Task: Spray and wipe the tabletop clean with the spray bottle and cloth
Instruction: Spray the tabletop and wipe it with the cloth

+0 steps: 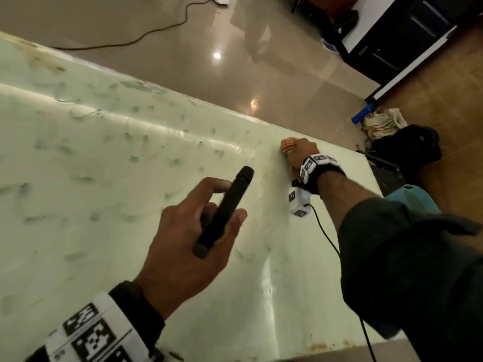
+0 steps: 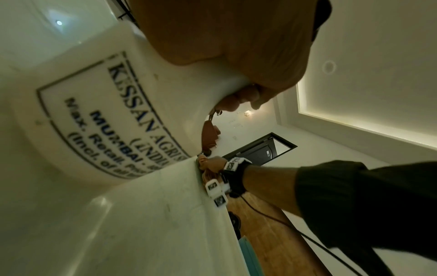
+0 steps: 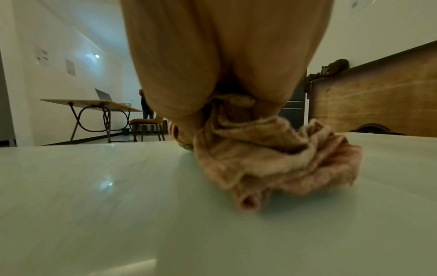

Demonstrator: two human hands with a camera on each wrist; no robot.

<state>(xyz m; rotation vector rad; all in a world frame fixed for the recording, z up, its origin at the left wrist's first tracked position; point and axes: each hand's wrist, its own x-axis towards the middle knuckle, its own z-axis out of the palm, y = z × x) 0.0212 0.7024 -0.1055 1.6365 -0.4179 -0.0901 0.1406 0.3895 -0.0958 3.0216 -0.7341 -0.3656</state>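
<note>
Our left grip clutches the bottle above the bench; our right bunches the cloth near the far edge, so a careless swipe could leave the droplets unwiped

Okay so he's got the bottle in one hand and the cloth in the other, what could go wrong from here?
1. The right hand presses the cloth near the tabletop's far edge; a long stroke could push the cloth off.
2. Many wet droplets lie to the left, away from the cloth; they may dry into streaks.
3. The left hand holds the spray bottle above the wet surface; a slip might drop it.
</note>
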